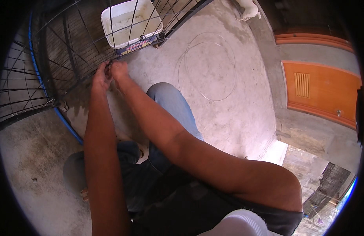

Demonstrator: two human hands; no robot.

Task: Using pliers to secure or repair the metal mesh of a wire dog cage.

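Observation:
Both my arms reach out to the lower edge of a black wire cage point(74, 83). My left hand point(101, 78) is bent round something at the cage's bottom rail, its fingertips up against the bars. Right beside it, my right hand point(119, 70) is closed, with its knuckles up and its fingers turned toward the left hand. What lies between the fingers is small, dark and mostly hidden. Just beyond the hands, behind the bars, stands a white plastic tub point(111, 33) holding cloudy water.
A loose coil of thin wire point(235, 74) lies on the concrete floor point(213, 122) to the right. A blue hose point(68, 124) runs along the cage at the left. An orange door point(323, 86) is at the far right, and a white object point(249, 10) lies near the wall.

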